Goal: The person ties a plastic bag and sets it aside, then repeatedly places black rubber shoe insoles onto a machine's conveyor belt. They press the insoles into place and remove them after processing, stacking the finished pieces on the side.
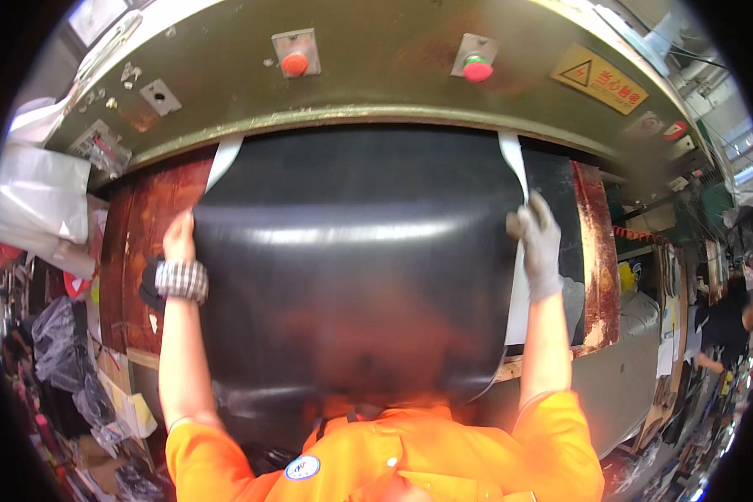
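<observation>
A wide, glossy black sheet [360,276] stretches from under the machine front toward my body, its near part bulging up against my orange shirt. My bare left hand [179,239], with a checked band at the wrist, is closed on the sheet's left edge. On the opposite edge, my right hand [540,243] in a grey glove pinches the sheet between thumb and fingers. White sheet material [518,305] shows beneath the black one along the right, and a strip of it appears at the far left corner. The fingertips under the edges are hidden.
Across the far side runs a green machine front [385,58] with a red button [294,64], a pinkish-red button [477,69] and a yellow warning sign [599,78]. A worn reddish-brown board [146,251] lies underneath. Plastic bags [63,343] hang left; another person [728,322] is far right.
</observation>
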Tool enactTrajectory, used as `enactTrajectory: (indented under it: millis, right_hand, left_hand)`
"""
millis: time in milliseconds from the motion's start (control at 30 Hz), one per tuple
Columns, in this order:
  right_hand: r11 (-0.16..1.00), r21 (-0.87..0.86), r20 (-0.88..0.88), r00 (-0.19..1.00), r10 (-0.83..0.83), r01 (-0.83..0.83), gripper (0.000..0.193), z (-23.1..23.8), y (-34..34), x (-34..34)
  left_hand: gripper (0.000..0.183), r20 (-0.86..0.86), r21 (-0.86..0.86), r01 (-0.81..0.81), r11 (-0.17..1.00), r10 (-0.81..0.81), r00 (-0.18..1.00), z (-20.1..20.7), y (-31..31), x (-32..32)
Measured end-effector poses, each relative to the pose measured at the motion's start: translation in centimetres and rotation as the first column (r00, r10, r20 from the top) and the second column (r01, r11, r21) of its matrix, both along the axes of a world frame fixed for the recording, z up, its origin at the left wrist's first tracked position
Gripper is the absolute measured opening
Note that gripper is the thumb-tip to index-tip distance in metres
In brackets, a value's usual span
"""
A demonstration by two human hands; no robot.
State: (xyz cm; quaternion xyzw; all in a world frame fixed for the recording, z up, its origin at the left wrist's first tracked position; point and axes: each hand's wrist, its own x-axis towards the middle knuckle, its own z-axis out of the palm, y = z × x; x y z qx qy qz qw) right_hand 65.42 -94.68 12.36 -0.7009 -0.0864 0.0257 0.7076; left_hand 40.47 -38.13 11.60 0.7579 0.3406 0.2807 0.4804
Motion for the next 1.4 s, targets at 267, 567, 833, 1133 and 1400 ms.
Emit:
enactTrajectory:
  millis: [267,567,833,1133,1400]
  right_hand:
    - [0.135,-0.874,0.441,0.879,-0.182,0.467,0.059,-4.5,-12.2,-9.5]
    - [0.26,-0.909,0.205,0.893,-0.4,0.325,0.083,-5.8,-16.4,-12.7]
    - [0.869,-0.396,-0.019,0.943,-0.331,0.297,0.066,2.1,-3.1,-16.8]
    - [0.748,-0.641,0.226,0.889,0.399,-0.173,0.084,0.7,26.2,-16.3]
    - [0.523,-0.835,0.397,0.845,0.358,0.17,0.082,-3.3,33.7,-17.3]
  left_hand:
    - [0.065,-0.69,0.488,0.705,0.514,-0.268,0.673,-1.7,-18.2,-1.9]
    - [0.055,-0.541,0.382,0.67,0.636,-0.435,0.72,-3.0,-15.9,-0.8]
    - [0.062,-0.682,0.527,0.499,0.687,-0.008,0.731,-3.4,-12.1,-6.6]
    - [0.064,-0.307,0.521,0.315,0.794,-0.17,0.936,-5.7,-12.2,-3.8]
    - [0.068,-0.265,0.504,0.316,0.804,-0.205,0.942,-7.1,-10.1,-0.5]
